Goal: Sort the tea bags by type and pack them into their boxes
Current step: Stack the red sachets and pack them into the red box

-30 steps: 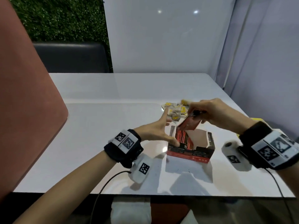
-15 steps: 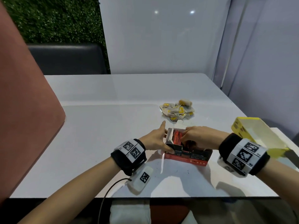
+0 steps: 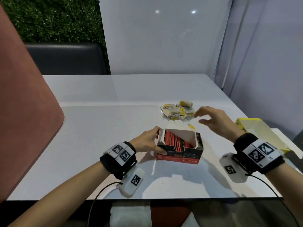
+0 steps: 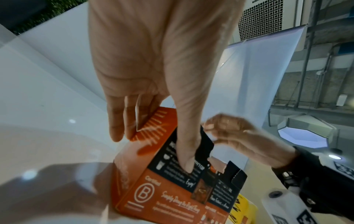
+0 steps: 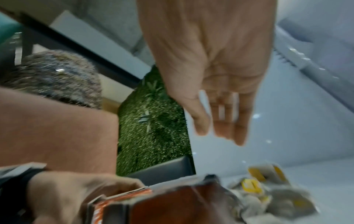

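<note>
An orange and black tea box [image 3: 180,152] stands open near the table's front, with several red tea bags [image 3: 173,140] upright inside it. My left hand [image 3: 156,141] grips the box's left end, thumb on the front face [image 4: 187,157] and fingers round the far side. My right hand [image 3: 199,117] hovers empty with relaxed fingers above and behind the box, close to the loose pile of yellow-tagged tea bags [image 3: 177,110]. The right wrist view shows that hand [image 5: 220,128] open above the pile [image 5: 268,191], blurred.
An open yellow box [image 3: 255,130] lies at the table's right edge, right of my right wrist. A reddish seat back [image 3: 24,120] rises at the left. A white wall panel [image 3: 164,43] stands behind the table [image 3: 98,128].
My right hand put a red tea bag into the orange box, then lifted out empty and moved back right toward the yellow pile. My left hand kept hold of the box.
</note>
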Action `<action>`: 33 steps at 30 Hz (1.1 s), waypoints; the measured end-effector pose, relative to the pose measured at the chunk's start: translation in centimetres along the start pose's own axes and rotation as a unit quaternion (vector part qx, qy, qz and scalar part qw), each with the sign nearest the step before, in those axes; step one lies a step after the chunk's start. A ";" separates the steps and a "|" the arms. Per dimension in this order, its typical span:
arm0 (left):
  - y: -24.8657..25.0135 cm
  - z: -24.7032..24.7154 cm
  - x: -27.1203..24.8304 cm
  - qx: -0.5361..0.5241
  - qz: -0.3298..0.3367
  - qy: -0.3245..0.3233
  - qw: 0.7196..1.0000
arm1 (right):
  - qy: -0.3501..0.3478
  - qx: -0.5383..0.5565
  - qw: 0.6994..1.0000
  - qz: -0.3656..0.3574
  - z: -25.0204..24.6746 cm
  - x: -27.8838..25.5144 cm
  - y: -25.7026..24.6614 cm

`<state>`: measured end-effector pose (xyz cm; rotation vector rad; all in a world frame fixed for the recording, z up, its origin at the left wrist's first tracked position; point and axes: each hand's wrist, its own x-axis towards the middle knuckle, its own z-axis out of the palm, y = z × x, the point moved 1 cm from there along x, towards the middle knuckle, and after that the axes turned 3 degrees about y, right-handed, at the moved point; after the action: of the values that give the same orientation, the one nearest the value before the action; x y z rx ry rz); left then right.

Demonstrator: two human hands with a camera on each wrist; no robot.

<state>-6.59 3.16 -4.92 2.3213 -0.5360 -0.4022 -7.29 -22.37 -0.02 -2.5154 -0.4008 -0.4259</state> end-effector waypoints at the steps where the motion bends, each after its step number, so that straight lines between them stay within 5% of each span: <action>1: -0.4 -0.4 -0.2 -0.001 -0.002 0.007 1.000 | 0.005 0.028 0.997 0.077 0.3 0.2 0.9; 3: -1.2 -1.1 -0.7 -0.006 -0.005 0.020 1.000 | -0.035 0.155 0.959 0.233 1.3 0.5 2.0; 5: -1.9 -1.7 -1.2 -0.007 -0.013 0.032 0.999 | -0.104 0.331 0.878 0.330 2.7 0.9 1.9; 8: -2.8 -2.6 -2.0 -0.005 -0.021 0.046 0.999 | -0.147 0.482 0.775 0.383 4.4 1.9 -0.2; 12: -3.9 -3.5 -3.2 -0.006 -0.035 0.063 0.997 | -0.131 0.542 0.744 0.369 6.1 4.1 -2.8; 14: -4.4 -3.8 -3.7 -0.010 -0.039 0.071 0.997 | -0.104 0.553 0.761 0.322 6.1 4.9 -4.1; 18: -5.0 -4.0 -4.4 -0.028 -0.040 0.082 0.995 | -0.091 0.400 0.904 0.116 5.1 4.6 -6.6; 21: -5.1 -4.0 -4.6 -0.038 -0.032 0.078 0.996 | -0.128 0.182 0.974 -0.042 5.1 2.9 -7.8; 25: -5.0 -3.9 -4.5 -0.042 -0.019 0.073 0.996 | -0.180 -0.034 0.973 -0.138 5.6 0.0 -8.5; 33: -5.0 -3.9 -4.6 -0.045 -0.008 0.063 0.997 | -0.151 -0.127 0.962 -0.189 6.6 -0.4 -9.2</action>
<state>-7.56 10.90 -5.13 2.2479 -0.4305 -0.2792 -9.59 -11.34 -1.07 -2.7616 -1.0150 -0.2451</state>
